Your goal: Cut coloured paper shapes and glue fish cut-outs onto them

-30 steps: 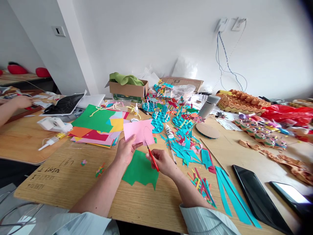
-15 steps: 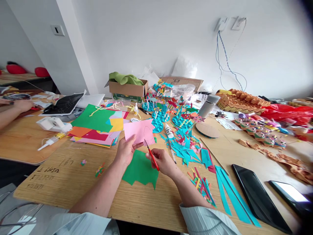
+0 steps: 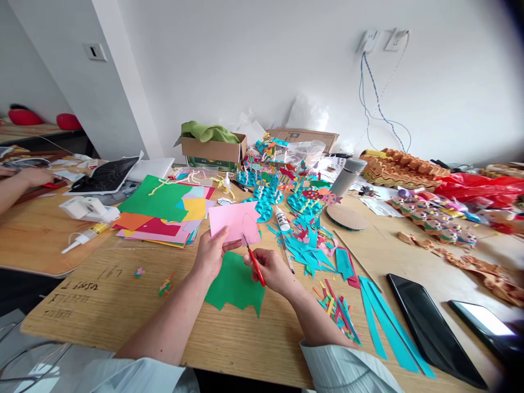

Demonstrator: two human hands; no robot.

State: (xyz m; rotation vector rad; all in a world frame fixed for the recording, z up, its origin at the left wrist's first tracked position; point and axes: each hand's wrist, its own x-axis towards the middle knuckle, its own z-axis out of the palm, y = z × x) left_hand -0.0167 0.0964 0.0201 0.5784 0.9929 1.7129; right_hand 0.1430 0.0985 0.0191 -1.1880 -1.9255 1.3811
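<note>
Plainly, left hand pinches pink paper; right hand is closed round red scissors.

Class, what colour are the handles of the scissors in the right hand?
Red; the scissors in the right hand show best in the head view.

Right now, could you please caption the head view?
Left hand holds pink paper; right hand holds red-handled scissors against it.

There are three small bottles, one flask, two phones lower right, two sockets upper right, one switch upper left, and two hands, one pair of scissors and one pink paper in the middle.
</note>
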